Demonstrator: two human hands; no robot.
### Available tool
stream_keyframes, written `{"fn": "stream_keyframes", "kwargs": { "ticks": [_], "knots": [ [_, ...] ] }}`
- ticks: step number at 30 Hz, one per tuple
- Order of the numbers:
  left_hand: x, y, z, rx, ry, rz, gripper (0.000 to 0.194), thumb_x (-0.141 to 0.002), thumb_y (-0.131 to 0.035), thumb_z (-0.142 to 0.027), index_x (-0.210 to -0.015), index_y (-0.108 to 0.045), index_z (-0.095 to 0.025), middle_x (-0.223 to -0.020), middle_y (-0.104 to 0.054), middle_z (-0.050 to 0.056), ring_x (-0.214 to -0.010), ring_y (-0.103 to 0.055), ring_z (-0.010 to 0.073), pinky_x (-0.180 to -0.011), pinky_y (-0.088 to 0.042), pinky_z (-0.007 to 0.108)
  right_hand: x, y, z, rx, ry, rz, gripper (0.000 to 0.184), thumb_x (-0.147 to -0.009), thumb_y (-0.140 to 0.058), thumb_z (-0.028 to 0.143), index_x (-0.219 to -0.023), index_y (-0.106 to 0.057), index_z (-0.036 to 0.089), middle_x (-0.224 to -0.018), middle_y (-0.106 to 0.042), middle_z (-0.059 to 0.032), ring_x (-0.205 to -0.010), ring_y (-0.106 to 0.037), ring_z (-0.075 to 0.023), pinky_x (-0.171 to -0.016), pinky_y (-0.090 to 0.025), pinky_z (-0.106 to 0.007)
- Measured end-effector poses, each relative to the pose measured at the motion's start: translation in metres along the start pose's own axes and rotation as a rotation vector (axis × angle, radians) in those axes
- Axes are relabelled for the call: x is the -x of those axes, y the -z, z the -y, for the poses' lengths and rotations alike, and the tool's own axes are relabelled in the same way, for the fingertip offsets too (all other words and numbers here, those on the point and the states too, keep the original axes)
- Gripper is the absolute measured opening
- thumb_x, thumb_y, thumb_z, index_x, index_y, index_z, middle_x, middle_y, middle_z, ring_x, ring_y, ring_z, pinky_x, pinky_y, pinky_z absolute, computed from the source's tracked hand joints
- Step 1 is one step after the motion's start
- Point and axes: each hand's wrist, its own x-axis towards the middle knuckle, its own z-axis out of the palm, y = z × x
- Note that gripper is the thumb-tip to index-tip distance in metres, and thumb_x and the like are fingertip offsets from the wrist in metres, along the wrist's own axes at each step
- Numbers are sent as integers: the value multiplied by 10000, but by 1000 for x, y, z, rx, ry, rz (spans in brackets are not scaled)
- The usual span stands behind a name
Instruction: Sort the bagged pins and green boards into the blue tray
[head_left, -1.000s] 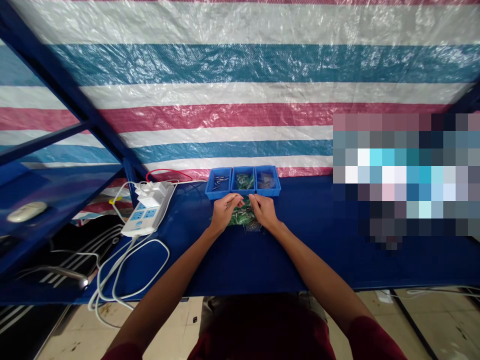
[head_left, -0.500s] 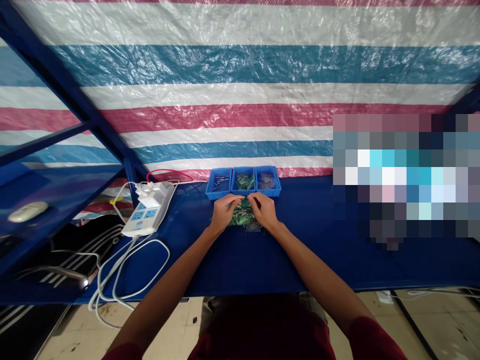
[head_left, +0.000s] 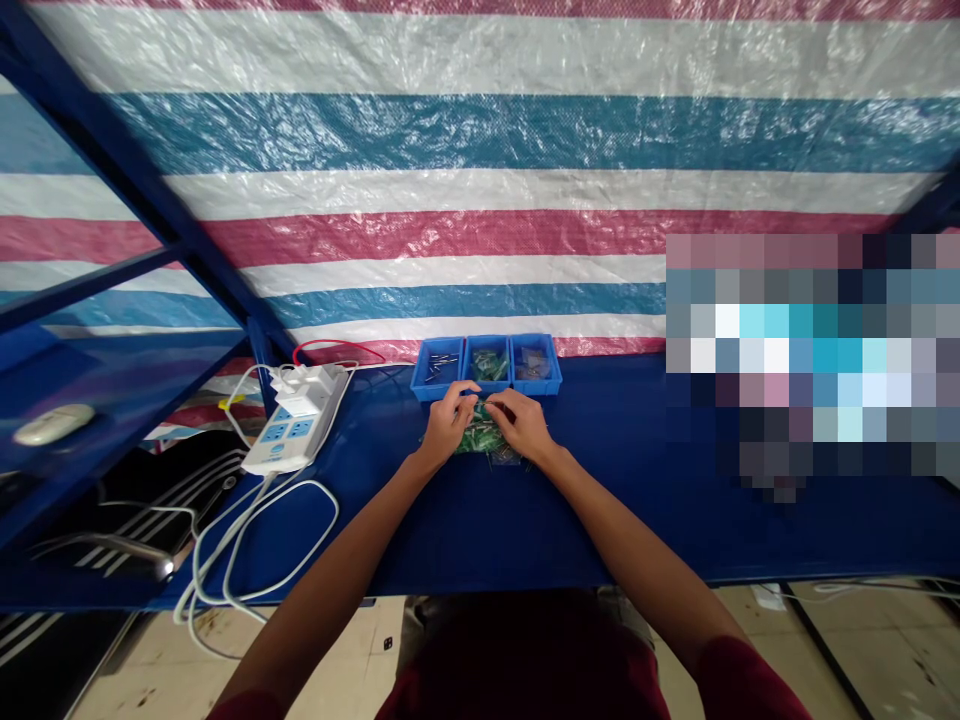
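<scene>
My left hand (head_left: 451,422) and my right hand (head_left: 523,424) meet fingertip to fingertip over a pile of green pieces (head_left: 481,438), which look like small plastic packets. My right thumb and fingers are pinched together at a tiny, thin item that is too small to name. The left fingers are bent round towards the same spot, with the index finger lifted and stretched over it. Thin metal-looking pieces lie among the green ones. A clear packet (head_left: 505,456) pokes out below my right hand.
Behind my hands stand three joined blue bins, holding thin metal pieces (head_left: 441,366), green packets (head_left: 489,364) and clear packets (head_left: 534,362). On the left lie a white power strip (head_left: 289,430) and looped cables (head_left: 240,540). A pixelated area covers the right side.
My fingertips have come closer together, the right ones shifting slightly left and down. The left index finger has lifted and straightened. The bins and pile have stayed in place.
</scene>
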Motion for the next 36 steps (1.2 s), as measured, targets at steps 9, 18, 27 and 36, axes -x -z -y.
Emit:
{"fn": "stream_keyframes", "kwargs": {
  "ticks": [9, 18, 27, 36],
  "knots": [
    [-1, 2, -4, 20, -35, -31, 273, -932, -481, -400, -987, -615, -169, -526, -524, -53, -464, -494, 84, -525, -417, 195, 1, 3, 2, -31, 21, 42, 345, -968, -393, 387, -766, -597, 195, -709, -584, -25, -649, -543, -143, -637, -413, -260],
    [-4, 5, -5, -147, -118, -79, 334, -897, -542, -374, -648, -595, -158, -614, -601, -4, -563, -534, 104, -593, -440, 217, 0, 4, 3, -24, 1, -5, 332, -972, -378, 396, -883, -628, 197, -801, -635, -52, -715, -576, -162, -694, -439, -276],
    [0, 6, -9, -287, -182, -262, 437, -915, -520, -386, -536, -504, -170, -493, -467, -29, -482, -422, 91, -545, -365, 238, 0, 2, 4, 14, 12, 33, 287, -963, -411, 359, -908, -641, 197, -821, -652, -50, -716, -594, -154, -678, -445, -261],
    [-34, 39, 26, -706, -226, -422, 241, -901, -546, -381, -928, -684, -186, -727, -661, 64, -730, -582, 214, -722, -406, 313, 0, -1, 0, 37, -30, -33, 324, -974, -365, 352, -915, -646, 202, -867, -684, -69, -756, -625, -170, -687, -463, -271]
  ]
}}
